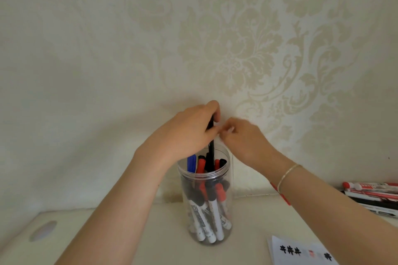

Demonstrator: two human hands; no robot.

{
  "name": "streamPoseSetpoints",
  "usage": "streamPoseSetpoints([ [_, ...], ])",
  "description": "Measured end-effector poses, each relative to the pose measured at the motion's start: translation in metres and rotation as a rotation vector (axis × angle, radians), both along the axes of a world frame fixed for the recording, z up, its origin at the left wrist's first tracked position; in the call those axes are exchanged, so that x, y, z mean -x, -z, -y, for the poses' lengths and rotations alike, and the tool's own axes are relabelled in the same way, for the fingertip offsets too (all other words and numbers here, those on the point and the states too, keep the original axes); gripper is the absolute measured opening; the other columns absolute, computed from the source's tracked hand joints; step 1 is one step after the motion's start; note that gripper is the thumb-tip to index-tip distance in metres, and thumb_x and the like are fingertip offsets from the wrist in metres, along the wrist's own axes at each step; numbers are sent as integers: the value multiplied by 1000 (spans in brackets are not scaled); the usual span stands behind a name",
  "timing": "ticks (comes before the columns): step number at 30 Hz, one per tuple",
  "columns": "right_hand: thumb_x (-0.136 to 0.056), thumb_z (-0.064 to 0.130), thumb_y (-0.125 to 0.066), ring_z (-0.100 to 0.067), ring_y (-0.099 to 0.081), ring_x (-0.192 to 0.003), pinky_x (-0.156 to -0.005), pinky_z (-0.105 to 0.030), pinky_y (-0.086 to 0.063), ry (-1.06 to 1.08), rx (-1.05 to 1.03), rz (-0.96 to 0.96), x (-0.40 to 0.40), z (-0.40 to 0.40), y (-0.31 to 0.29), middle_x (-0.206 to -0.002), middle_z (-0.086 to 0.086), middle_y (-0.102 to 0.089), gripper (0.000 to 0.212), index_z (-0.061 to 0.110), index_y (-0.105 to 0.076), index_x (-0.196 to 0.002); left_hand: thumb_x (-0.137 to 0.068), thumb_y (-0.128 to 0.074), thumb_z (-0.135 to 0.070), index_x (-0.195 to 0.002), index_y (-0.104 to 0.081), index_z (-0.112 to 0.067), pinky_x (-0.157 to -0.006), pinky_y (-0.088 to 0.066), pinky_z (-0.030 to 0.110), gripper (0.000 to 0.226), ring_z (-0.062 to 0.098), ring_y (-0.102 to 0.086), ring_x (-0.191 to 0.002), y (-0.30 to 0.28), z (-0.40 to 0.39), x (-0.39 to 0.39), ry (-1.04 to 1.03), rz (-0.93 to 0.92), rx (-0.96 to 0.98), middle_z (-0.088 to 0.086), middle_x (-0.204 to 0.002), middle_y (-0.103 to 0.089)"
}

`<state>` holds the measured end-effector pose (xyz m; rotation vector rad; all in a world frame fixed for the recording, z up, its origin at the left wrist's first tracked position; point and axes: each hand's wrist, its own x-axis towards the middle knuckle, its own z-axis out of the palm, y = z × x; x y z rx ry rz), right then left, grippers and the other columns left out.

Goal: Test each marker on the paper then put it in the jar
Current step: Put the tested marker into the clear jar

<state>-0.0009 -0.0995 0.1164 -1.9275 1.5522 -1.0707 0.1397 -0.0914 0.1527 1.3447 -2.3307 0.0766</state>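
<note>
A clear plastic jar [228, 196] stands on the table in the middle, holding several markers with red, black and blue caps. My left hand [189, 133] grips a black marker [210, 153] upright above the jar's mouth, its lower end inside the jar. My right hand [243, 142] is just right of it with curled fingertips close to the left hand's fingers; whether it holds anything is hidden. The paper [301, 251] with black and red test marks lies at the bottom right.
A pile of loose markers [374, 196] lies at the right edge of the cream table [129, 232]. A patterned wall stands right behind the jar. A round grey disc [43, 230] sits in the tabletop at the left.
</note>
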Motion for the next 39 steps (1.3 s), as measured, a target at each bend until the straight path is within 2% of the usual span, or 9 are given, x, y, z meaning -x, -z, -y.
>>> streamPoseSetpoints([
  [3, -82, 9, -51, -16, -40, -52, -44, -22, -33, -93, -352, -218, -10, 8, 1, -64, -5, -47, 11, 7, -49, -72, -94, -54, -27, -113, -48, -27, -62, -40, 26, 20, 6, -49, -67, -2, 2, -2, 13, 6, -36, -12, -76, -48],
  [5, -81, 2, -48, -16, -31, -46, -41, -21, -27, -113, -425, -181, -12, 13, 3, -56, -5, -36, 19, 9, -41, -66, -92, -59, -28, -123, -45, -34, -68, -46, 26, 34, 6, -55, -71, -3, 1, -1, 37, -36, -85, -12, -83, -54],
  [10, -79, -5, -46, -16, -27, -44, -40, -20, -23, -102, -404, -115, -10, 16, 9, -52, -4, -33, 14, 7, -48, -71, -91, -61, -23, -113, -47, -27, -78, -53, 40, 26, 17, -62, -78, 6, 6, -1, 4, -130, -90, -1, -91, -62],
  [17, -83, -1, -48, -18, -40, -48, -40, -21, -34, -62, -298, -212, -13, 16, 10, -61, -6, -46, 11, 3, -59, -83, -94, -57, -20, -98, -56, -23, -74, -52, 30, 5, 10, -62, -76, 2, 0, -14, 5, -128, -183, -4, -88, -62],
  [19, -83, 0, -47, -21, -51, -58, -46, -26, -42, -60, -279, -191, -13, 16, 13, -75, -10, -59, 20, -2, -64, -94, -94, -57, -18, -89, -55, -26, -78, -54, 35, 9, 12, -64, -80, -2, -1, -17, -2, -126, -213, -3, -92, -63],
  [22, -82, 0, -47, -27, -65, -84, -72, -35, -57, -43, -225, -158, -11, 16, 17, -96, -15, -68, 28, 1, -67, -101, -92, -58, -15, -81, -54, -26, -79, -56, 39, 17, 16, -69, -79, -17, -8, -20, -28, -133, -250, 0, -90, -65],
  [27, -85, 2, -44, -19, -52, -65, -53, -25, -42, -50, -186, -166, -10, 12, 18, -80, -9, -60, 26, 0, -67, -98, -92, -58, -17, -80, -54, -25, -77, -56, 30, 15, 12, -70, -76, -33, -21, -14, -38, -26, -311, 3, -90, -71],
  [33, -83, -2, -44, -21, -49, -63, -51, -26, -38, -50, -197, -127, -7, 10, 16, -76, -12, -57, 27, -8, -67, -95, -93, -55, -19, -83, -52, -28, -58, -43, 13, 14, -3, -60, -64, -30, -15, -10, -37, -72, -195, -7, -83, -66],
  [39, -84, -1, -43, -18, -48, -59, -48, -22, -38, -60, -206, -137, -9, 10, 16, -78, -11, -58, 31, -3, -68, -103, -95, -48, -19, -90, -49, -22, -72, -49, 39, 7, 20, -60, -78, -20, -5, -7, -77, -136, -62, -2, -82, -60],
])
